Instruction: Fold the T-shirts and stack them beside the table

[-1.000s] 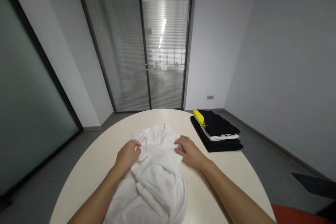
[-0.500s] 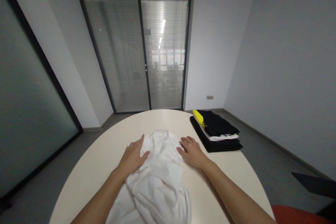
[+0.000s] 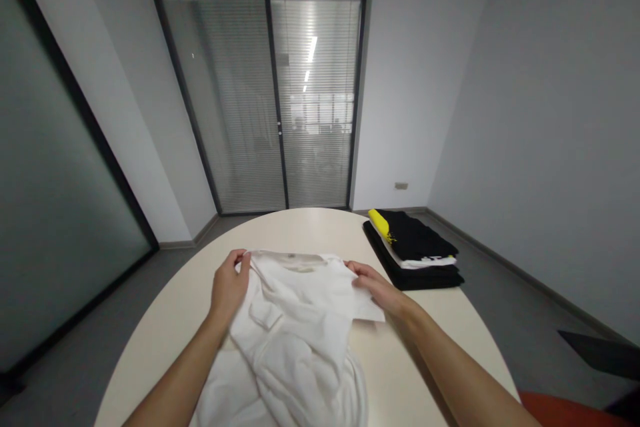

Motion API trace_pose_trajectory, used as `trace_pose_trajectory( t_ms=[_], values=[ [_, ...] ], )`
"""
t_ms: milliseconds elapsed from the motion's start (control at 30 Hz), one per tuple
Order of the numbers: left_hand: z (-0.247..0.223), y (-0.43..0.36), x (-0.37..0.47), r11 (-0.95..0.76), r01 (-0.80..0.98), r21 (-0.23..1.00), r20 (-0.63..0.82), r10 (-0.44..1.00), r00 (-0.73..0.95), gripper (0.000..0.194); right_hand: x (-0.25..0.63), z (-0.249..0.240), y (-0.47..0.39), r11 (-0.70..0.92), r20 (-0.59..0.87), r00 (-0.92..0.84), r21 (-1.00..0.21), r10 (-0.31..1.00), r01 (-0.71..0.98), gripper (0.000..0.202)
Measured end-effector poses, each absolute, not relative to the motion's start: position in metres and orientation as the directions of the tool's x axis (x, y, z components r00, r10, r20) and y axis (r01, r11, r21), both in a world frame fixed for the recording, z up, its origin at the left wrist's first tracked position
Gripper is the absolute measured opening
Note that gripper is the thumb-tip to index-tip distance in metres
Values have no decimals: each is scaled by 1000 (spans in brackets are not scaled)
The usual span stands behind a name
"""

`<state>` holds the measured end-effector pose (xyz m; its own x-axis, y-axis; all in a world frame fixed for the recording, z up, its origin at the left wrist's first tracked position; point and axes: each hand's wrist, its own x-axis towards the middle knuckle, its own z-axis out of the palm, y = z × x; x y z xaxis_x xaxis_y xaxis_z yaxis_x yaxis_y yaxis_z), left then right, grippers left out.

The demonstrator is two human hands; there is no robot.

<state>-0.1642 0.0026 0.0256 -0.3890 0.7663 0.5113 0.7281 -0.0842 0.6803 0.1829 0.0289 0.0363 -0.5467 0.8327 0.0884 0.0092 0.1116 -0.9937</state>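
Note:
A white shirt [image 3: 305,320] lies crumpled over the near middle of the round table, its collar stretched out at the far end. My left hand [image 3: 231,285] pinches the shirt near the left side of the collar, thumb against fingers. On the right, my right hand [image 3: 374,283] grips the shoulder or sleeve part, and a short sleeve spreads out below it. The lower part of the shirt is bunched in loose folds toward me.
A stack of folded clothes [image 3: 417,247], black, white and yellow, sits at the table's right far edge. The pale table [image 3: 170,320] has a rounded rim. A red chair [image 3: 550,410] and a dark flat object [image 3: 600,353] are at the lower right.
Both hands have closed on the shirt. The left moved left and the right slightly right, spreading the collar and shoulders wider; the right sleeve now lies opened out.

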Motion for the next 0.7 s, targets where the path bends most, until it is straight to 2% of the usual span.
trace_pose_trajectory(
  t_ms=[133, 200, 300, 400, 500, 600, 700],
  values=[
    [32, 2, -160, -142, 657, 740, 533, 719, -446, 35, 187, 42, 25, 19, 42, -586, -999, 809, -46, 34],
    [34, 1, -158, -155, 646, 747, 539, 710, -453, 35, 190, 45, 26, 42, 48, -563, -999, 825, -24, 37],
    [33, 2, -158, -150, 672, 726, 555, 706, -441, 35, 196, 45, 34, 156, 84, -477, -981, 875, 113, 36],
    [25, 5, -158, -124, 776, 618, 583, 734, -347, 42, 201, 40, 44, 383, 314, -266, -885, 911, 266, 37],
    [18, 2, -152, -65, 886, 459, 569, 787, -237, 56, 203, 34, 49, 542, 523, -165, -739, 836, 400, 50],
    [23, -6, -139, -37, 945, 326, 555, 816, -160, 56, 204, 30, 47, 576, 534, -232, -684, 813, 447, 69],
    [33, -16, -128, -123, 954, 273, 442, 897, -11, 49, 207, 26, 44, 533, 420, -328, -662, 846, 527, 75]
  ],
)
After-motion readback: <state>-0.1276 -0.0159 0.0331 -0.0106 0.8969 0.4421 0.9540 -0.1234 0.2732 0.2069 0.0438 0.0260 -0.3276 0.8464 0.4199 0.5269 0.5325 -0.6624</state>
